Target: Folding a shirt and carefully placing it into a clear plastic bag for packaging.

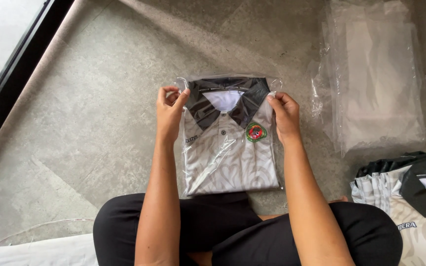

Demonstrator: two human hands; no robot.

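A folded white patterned polo shirt (232,152) with a black collar and a round green and red badge lies inside a clear plastic bag (208,167) on the grey floor. My left hand (170,109) pinches the bag's upper left corner beside the collar. My right hand (284,114) grips the upper right corner. Both forearms reach forward over my crossed legs in black trousers (208,224). The bag's lower edge rests against my legs.
A stack of clear plastic bags (375,83) lies on the floor at the upper right. A pile of folded matching shirts (415,207) sits at the lower right. A black window frame (16,74) runs along the upper left. White cloth (40,251) lies at the bottom left.
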